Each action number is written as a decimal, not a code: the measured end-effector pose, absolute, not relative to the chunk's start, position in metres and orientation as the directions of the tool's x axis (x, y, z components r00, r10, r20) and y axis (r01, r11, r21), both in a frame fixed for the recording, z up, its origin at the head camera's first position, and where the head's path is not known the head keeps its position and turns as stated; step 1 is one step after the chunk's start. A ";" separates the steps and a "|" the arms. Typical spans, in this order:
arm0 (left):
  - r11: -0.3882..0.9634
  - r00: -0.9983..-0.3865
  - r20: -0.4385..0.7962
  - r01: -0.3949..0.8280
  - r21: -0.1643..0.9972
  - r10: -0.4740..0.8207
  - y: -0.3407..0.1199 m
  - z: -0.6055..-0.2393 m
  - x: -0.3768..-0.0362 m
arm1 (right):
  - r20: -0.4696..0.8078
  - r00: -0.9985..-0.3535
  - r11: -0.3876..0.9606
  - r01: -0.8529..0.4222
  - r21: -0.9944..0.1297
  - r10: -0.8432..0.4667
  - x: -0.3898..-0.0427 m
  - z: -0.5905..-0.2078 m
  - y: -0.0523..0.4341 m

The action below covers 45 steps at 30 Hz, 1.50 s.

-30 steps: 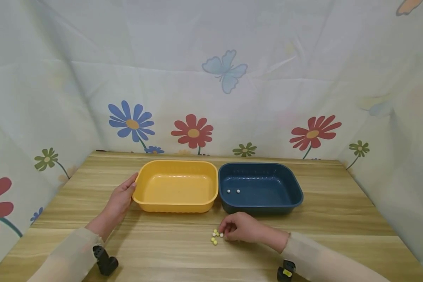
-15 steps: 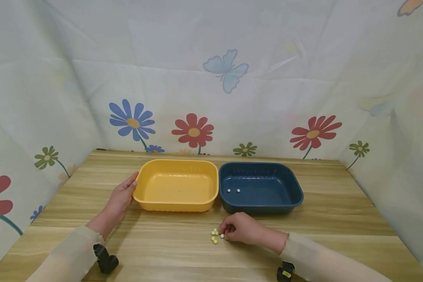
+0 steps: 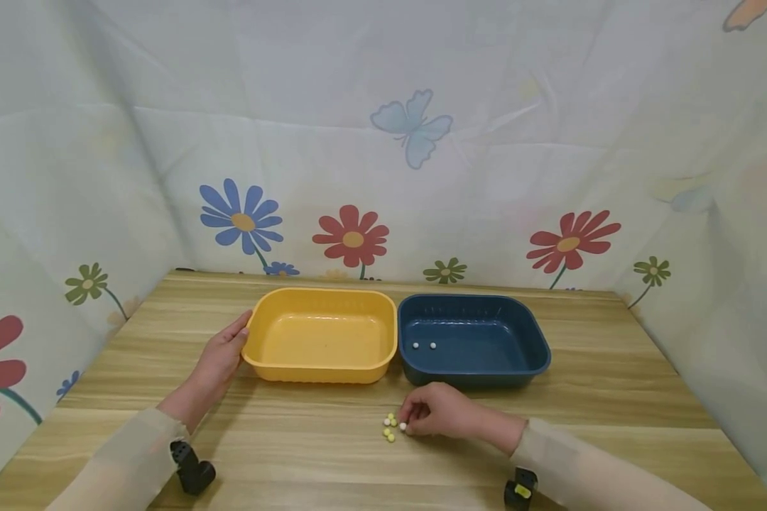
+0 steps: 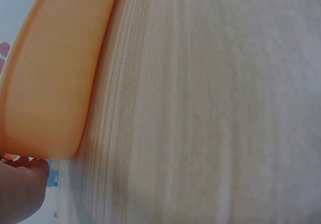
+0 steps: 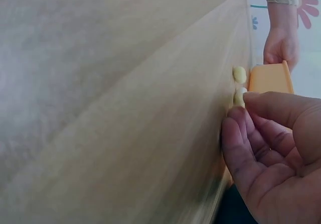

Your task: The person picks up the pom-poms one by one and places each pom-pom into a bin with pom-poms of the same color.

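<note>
My right hand (image 3: pixel 437 415) rests on the table (image 3: pixel 613 397) just in front of the blue tub (image 3: pixel 537 355), with the fingers curled down onto a small heap of beads (image 3: pixel 390 429); the fingertips (image 5: pixel 239 114) seem to touch or pinch one white bead (image 3: pixel 402 426), though I cannot tell whether it is really held. These beads look tiny, hard, smooth and very light, so I judge they will roll and slip easily; the best hold is a gentle pinch between thumb and forefinger, one bead at a time. My left hand (image 3: pixel 220 358) lies with straight fingers against the left wall of the yellow tub (image 3: pixel 319 369), beside the blue tub, only steadying it. Two white beads (image 3: pixel 424 345) lie inside the blue tub. Compared with a second ago, almost nothing has changed: both hands keep the same places, and the heap looks the same.
</note>
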<state>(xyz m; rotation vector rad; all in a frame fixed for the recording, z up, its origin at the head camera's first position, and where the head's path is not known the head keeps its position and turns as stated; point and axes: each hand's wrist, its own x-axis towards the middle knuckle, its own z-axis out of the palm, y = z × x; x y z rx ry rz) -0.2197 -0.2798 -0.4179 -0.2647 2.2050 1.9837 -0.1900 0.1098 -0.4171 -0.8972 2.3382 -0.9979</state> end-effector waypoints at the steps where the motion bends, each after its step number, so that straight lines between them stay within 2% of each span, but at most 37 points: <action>1: 0.101 -0.971 -0.238 -0.239 0.966 -0.022 -0.279 -0.417 -0.220 | -0.142 -0.689 0.523 -0.383 -0.761 -0.711 -0.191 -0.417 0.110; 11: 0.099 -0.971 -0.237 -0.237 0.966 -0.018 -0.279 -0.418 -0.221 | -0.194 -0.675 0.524 -0.326 -0.787 -0.712 -0.194 -0.413 0.113; 18: 0.088 -0.972 -0.233 -0.234 0.968 -0.017 -0.278 -0.418 -0.220 | -0.276 -0.665 0.527 -0.208 -0.824 -0.694 -0.197 -0.396 0.116; 29: 0.096 -0.974 -0.227 -0.226 0.969 0.000 -0.279 -0.421 -0.220 | -0.304 -0.653 0.558 -0.220 -0.800 -0.694 -0.211 -0.362 0.127; 34: 0.097 -0.974 -0.225 -0.225 0.970 -0.012 -0.280 -0.420 -0.222 | -0.309 -0.624 0.556 -0.246 -0.794 -0.718 -0.227 -0.342 0.131; 45: 0.093 -0.974 -0.226 -0.226 0.970 -0.007 -0.282 -0.421 -0.223 | -0.334 -0.624 0.579 -0.239 -0.779 -0.706 -0.264 -0.311 0.142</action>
